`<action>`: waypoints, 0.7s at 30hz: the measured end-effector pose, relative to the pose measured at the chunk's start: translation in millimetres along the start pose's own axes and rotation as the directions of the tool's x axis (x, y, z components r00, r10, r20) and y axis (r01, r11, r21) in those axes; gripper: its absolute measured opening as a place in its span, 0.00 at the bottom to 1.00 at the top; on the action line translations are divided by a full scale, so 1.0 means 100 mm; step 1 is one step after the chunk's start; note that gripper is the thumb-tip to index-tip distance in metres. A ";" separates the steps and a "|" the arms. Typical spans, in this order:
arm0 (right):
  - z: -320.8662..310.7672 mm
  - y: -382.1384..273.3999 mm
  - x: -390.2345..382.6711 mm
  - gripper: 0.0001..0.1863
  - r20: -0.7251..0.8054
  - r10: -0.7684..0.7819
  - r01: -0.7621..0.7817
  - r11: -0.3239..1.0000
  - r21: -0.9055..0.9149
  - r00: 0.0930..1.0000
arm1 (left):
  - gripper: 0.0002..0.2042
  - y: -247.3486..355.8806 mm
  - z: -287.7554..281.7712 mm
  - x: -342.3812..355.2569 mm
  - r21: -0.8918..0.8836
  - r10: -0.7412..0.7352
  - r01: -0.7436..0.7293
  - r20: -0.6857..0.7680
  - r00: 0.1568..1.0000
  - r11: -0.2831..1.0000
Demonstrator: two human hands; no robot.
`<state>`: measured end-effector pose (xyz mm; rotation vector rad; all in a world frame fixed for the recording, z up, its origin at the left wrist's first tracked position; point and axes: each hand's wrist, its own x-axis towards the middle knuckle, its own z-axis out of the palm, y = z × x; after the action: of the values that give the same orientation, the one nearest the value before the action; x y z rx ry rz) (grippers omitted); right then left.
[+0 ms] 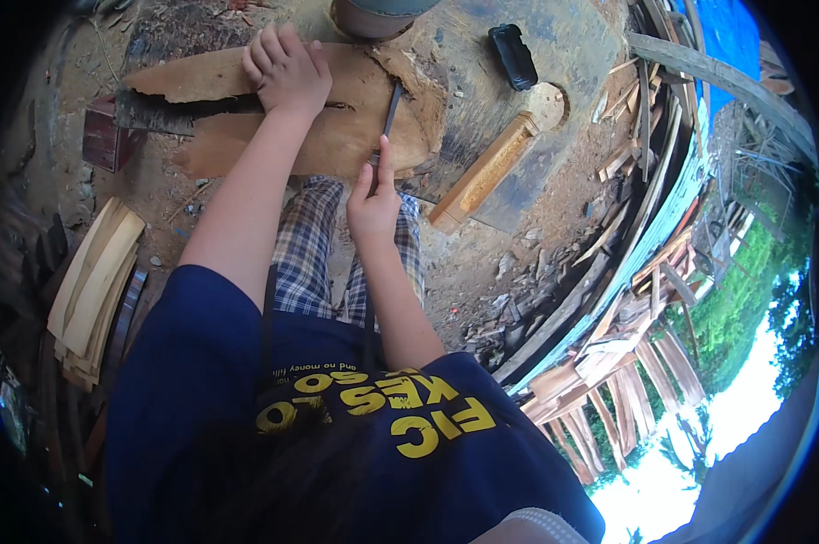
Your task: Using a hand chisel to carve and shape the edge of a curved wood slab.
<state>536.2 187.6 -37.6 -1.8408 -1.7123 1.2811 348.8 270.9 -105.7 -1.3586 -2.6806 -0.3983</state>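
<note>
A flat, rough brown piece of wood [337, 140] lies across in front of me, with a long split at its left and a ragged right end. My left hand [287, 74] presses on its far part, fingers curled over it. Lower down, my right hand [374, 213] is closed around a slim tool with a dark narrow blade [392, 109], index finger stretched along it. The blade's tip meets the wood near the ragged right end. The handle is mostly hidden by my fingers, so I cannot tell whether it is a knife or a chisel.
To the right are a wooden mallet-like block [487, 172] and a black plastic tray [513, 56]. A dark pot [378, 18] stands at the far edge. Stacked pale boards [97, 286] lie at left, a reddish block [110, 136] beyond them. Scrap wood [632, 263] lines the right.
</note>
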 end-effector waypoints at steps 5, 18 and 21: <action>0.07 0.03 0.00 0.28 -0.030 0.033 -0.034 0.999 -0.040 0.999 | 0.31 -0.07 0.04 0.27 -0.101 -0.144 0.146 0.033 0.989 0.984; -0.27 0.14 -0.30 0.27 0.104 0.223 -0.227 0.973 0.035 0.969 | 0.31 -0.02 -0.06 0.35 0.240 -0.160 0.093 0.279 0.947 0.966; -0.42 0.18 -0.43 0.26 0.107 0.207 -0.211 0.977 0.023 0.972 | 0.31 0.00 -0.02 0.32 0.243 -0.159 0.091 0.275 0.948 0.966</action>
<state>584.7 158.4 -11.8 -2.0109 -1.5688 1.5028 329.9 294.6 -96.6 -1.2697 -2.9452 0.1115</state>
